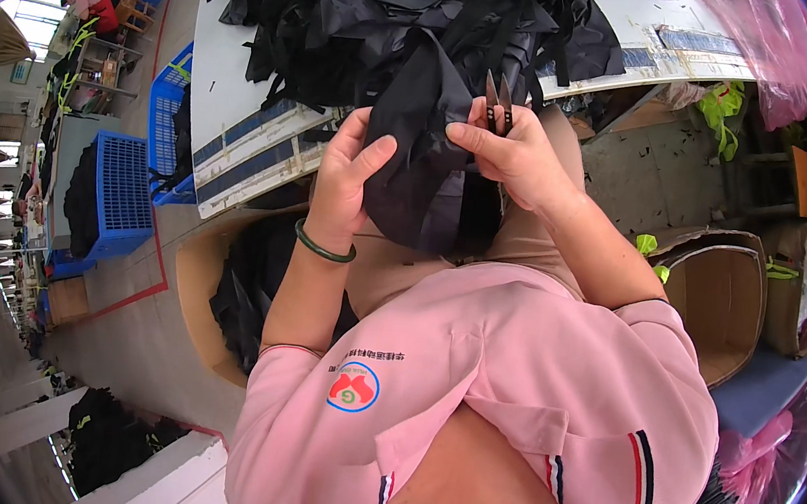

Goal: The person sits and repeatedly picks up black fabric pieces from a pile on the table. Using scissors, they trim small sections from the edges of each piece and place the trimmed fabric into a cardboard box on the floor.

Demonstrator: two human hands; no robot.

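Note:
My left hand [344, 176] grips a piece of black fabric [415, 143] from the left side; a green bangle [321, 247] sits on that wrist. Against the fabric's right edge, my right hand [511, 154] holds small thread snips [498, 103], blades pointing up and away from me. The fabric hangs down over my lap between both hands. Behind it, a large pile of black fabric pieces [373, 7] covers the white worktable [217, 88].
A cardboard box [201, 298] with more black fabric stands at my left on the floor. Another open cardboard box [720, 301] sits to my right. Blue plastic crates [119, 187] stand at the left, and a pink plastic bag [773, 35] lies at the table's far right.

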